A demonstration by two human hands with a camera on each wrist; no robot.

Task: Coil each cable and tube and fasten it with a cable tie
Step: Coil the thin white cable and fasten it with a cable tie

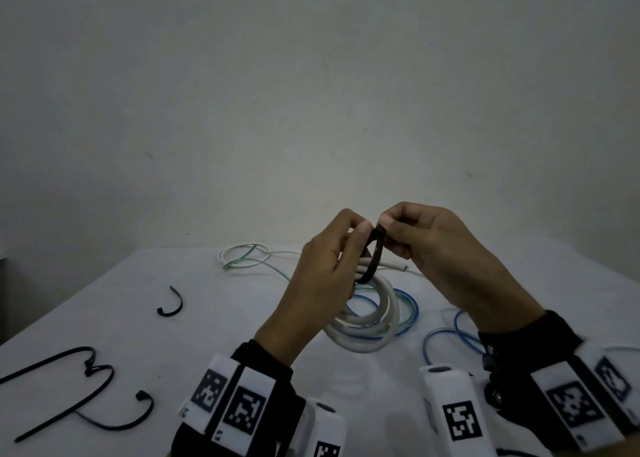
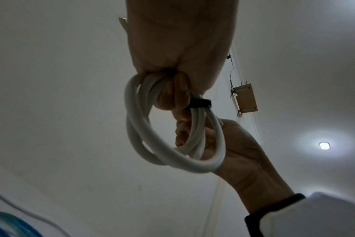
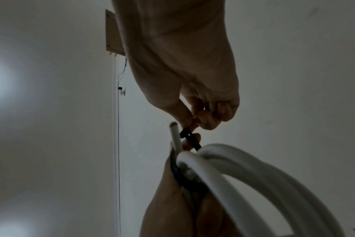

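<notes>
1. the white cable [image 1: 367,321] is rolled into a few round loops and is held up in the air over the table [image 1: 214,318], in front of the person.
2. the left hand [image 1: 322,276] has its fingers curled round one side of the loops and keeps them together. its thumb and first finger also pinch the black cable tie [image 1: 373,256] near the top.
3. the right hand [image 1: 446,249] pinches the top of the same tie between thumb and fingers – the other fingers are curled in.
4. the tie goes round the bunch of loops as a big loose ring. i think it is not pulled tight yet.
5. the cable looks thick, light and a bit springy, so the loops may want to pop open. it is best to hold it right next to the tie, where all the loops meet.
6. the tie looks thin and bendy. i think it should be pinched at its tail and its little head – then pulled.
7. one end of the cable [image 3: 175,134] sticks up beside the tie and could slip out.
8. there are no boxes or bowls here. on the table lie thin blue tubes [image 1: 450,335], a thin white and green wire [image 1: 242,256], and spare black ties [image 1: 83,387].
</notes>
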